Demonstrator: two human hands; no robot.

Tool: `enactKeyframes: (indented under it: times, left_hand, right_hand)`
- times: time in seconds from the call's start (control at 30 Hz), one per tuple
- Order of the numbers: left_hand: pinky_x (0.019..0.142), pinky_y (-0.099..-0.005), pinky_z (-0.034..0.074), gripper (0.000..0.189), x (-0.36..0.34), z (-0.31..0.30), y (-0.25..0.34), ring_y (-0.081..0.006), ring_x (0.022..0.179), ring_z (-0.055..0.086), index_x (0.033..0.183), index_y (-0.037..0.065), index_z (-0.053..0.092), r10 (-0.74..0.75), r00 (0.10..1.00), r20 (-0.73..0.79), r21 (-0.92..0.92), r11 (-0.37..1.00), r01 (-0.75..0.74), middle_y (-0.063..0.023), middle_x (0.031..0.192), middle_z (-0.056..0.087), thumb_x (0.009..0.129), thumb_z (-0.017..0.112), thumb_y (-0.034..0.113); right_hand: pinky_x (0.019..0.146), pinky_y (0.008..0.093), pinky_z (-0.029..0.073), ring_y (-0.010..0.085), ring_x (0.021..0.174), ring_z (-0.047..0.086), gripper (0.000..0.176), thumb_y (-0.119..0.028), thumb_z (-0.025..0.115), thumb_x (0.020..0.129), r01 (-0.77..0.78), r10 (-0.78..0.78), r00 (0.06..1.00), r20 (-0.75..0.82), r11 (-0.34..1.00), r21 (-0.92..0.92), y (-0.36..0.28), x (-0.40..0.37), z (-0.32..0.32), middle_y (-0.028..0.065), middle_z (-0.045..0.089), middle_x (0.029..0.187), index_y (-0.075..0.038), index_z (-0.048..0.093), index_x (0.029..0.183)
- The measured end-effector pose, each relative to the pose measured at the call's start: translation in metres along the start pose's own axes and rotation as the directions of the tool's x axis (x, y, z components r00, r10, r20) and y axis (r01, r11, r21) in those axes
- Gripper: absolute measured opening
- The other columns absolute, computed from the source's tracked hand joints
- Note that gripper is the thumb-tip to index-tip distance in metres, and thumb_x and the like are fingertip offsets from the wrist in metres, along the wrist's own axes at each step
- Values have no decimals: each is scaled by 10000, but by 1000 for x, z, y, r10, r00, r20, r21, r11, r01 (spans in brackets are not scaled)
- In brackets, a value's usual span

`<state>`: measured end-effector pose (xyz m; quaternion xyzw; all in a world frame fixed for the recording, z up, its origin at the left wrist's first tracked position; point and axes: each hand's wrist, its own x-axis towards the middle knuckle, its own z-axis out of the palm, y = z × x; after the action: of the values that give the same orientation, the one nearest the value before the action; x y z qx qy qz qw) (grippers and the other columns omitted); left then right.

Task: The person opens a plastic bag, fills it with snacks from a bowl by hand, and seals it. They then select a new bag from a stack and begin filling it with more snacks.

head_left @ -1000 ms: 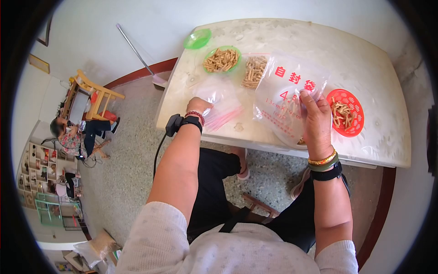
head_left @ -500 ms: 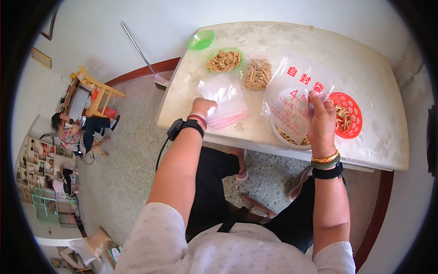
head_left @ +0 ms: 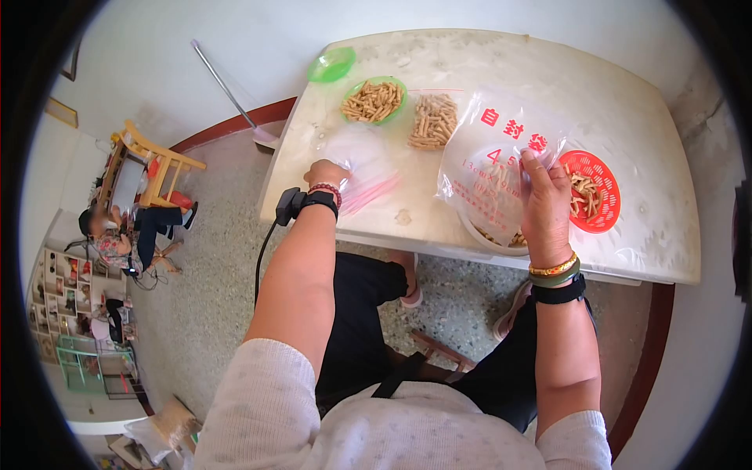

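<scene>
My right hand [head_left: 546,204] pinches the edge of a large clear zip-lock bag [head_left: 478,160] with red printed characters. The bag hangs over a white bowl [head_left: 492,246] of short tan sticks and hides much of it. At the table's left side, my left hand [head_left: 327,172] is closed on a stack of clear zip bags [head_left: 362,166] with pinkish-red edges; its fingertips are mostly hidden. Beyond them lies a clear bag filled with sticks [head_left: 433,121]. More sticks [head_left: 374,102] fill a green bowl [head_left: 402,92]. Right of my right hand, a red basket [head_left: 612,196] holds some sticks.
A light-coloured table [head_left: 627,117] stands against the wall. An empty green dish [head_left: 332,64] sits at its far left corner. A broom [head_left: 227,90] leans on the wall. Another person [head_left: 117,243] sits at left near a wooden chair [head_left: 168,168].
My left hand has shifted slightly left, and the bag stack has moved and blurred with it. My right hand still holds the printed bag. The whole view has shifted a little.
</scene>
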<state>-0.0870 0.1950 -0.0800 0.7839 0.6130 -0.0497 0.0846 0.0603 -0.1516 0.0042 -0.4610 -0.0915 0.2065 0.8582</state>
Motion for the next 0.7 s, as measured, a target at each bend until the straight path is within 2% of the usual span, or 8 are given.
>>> enactKeyframes:
  times: [0.1,0.2,0.43,0.5,0.53,0.6,0.63,0.7]
  left_hand:
    - [909,-361,505,510,12,6,-11,-315,1043,641,995,12,705,37,994,103,-202,979,-16,-196,1082,674,642,824,361]
    - [895,-353,511,491,28,18,-22,-302,1018,651,977,8,708,46,993,107,-251,968,-18,-201,1084,671,633,834,335]
    - [843,-359,525,447,30,26,-12,-312,971,663,951,-18,702,128,984,125,-131,985,-111,-232,1030,677,625,823,263]
    - [796,-372,528,418,8,16,-13,-322,910,676,932,-19,702,93,995,-26,-388,917,-96,-234,980,683,616,805,235]
    - [796,-372,528,418,6,18,-16,-322,910,676,932,-19,702,95,995,-27,-388,916,-98,-234,980,683,616,805,235]
    - [726,-340,526,385,4,18,-23,-264,835,682,997,-67,662,198,966,-164,-507,823,-255,-179,941,697,671,758,113]
    - [726,-340,526,385,11,22,-30,-264,835,682,997,-67,662,197,967,-164,-508,823,-254,-179,941,697,671,758,113]
    - [733,-366,524,391,27,26,-51,-276,845,675,1080,-57,635,241,970,-30,-787,592,-172,-150,950,690,709,715,37]
  right_hand:
    - [640,191,404,35,714,537,84,-140,620,918,3,-3,1000,3,1000,-3,0,0,-1,-41,624,823,-76,643,968]
    - [635,190,401,34,707,534,77,-141,621,918,-3,3,1000,15,1000,-13,2,3,-1,-41,622,816,-78,643,956]
    - [628,192,401,36,702,537,58,-135,629,911,-20,20,1000,13,1000,-5,5,4,1,-40,623,808,-83,642,935]
    - [626,191,400,35,702,537,55,-133,628,912,-17,17,1000,4,1000,-7,4,4,2,-41,624,808,-85,641,934]
    - [623,191,400,35,702,538,51,-131,626,912,-12,12,1000,-7,1000,-9,3,3,2,-42,624,809,-87,641,933]
    - [623,190,399,33,702,537,52,-132,624,914,-16,16,1000,-5,1000,-11,5,3,0,-43,624,809,-87,641,934]
    - [624,190,398,32,702,537,53,-133,622,915,-21,21,1000,-3,1000,-13,6,4,0,-45,624,810,-88,640,936]
    - [622,190,397,32,698,534,53,-135,621,916,-21,21,1000,0,1000,-19,6,2,0,-44,624,809,-89,641,933]
